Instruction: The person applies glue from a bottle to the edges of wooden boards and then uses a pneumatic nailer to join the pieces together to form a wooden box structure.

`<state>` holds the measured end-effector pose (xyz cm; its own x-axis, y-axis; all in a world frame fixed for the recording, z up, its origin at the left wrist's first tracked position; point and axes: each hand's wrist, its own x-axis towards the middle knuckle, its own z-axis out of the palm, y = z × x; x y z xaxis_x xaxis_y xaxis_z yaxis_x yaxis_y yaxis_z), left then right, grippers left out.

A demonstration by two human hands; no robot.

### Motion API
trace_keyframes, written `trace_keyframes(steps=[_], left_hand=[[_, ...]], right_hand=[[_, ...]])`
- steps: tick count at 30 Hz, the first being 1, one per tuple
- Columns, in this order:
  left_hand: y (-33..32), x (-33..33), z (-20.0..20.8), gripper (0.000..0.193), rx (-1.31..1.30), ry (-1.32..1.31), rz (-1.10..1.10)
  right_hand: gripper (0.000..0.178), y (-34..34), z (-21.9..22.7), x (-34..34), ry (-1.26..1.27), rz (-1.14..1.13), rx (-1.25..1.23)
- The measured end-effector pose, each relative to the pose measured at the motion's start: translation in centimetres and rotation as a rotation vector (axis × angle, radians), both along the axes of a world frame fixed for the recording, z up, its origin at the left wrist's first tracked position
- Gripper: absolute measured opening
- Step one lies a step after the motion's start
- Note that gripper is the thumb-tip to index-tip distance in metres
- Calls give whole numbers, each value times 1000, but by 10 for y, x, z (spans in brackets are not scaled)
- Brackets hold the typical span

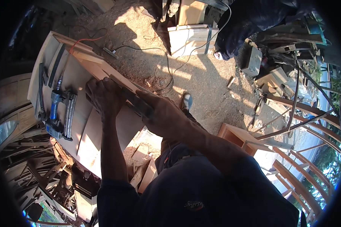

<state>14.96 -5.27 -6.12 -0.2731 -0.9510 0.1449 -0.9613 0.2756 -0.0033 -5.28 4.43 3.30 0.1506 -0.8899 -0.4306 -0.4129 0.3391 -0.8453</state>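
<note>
My right hand [161, 113] is wrapped round a long, dark, flat tool [138, 102], whose exact kind I cannot make out. The tool lies slantwise along the edge of a wooden workpiece [89, 64], its far end close to my other hand. My left hand [107, 96] is closed at that same edge, with fingers curled. What it pinches is hidden beneath the fingers. Left of it, a blue and silver air nailer [55, 104] lies on the broad wooden panel [74, 75]. Two dark strip-like tools, one of them this black bar [56, 65], rest near the panel's far left edge.
An orange cord [79, 42] crosses the panel's far end. A grey cable [166, 56] winds over the sawdust-covered floor [204, 83]. Stacked boards [189, 39] stand ahead, beside a person in dark clothes [250, 22]. Wood scraps lie left and right; a wooden box frame [235, 138] stands right.
</note>
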Motion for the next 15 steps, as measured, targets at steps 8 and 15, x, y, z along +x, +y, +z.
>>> trace_keyframes(steps=[8, 15], left_hand=[[-1, 9, -29, 34, -111, 143, 143], [-6, 4, -27, 33, -116, 246, 191]], right_hand=[[64, 76, 29, -38, -3, 21, -234], [68, 17, 3, 0, 7, -1, -23]])
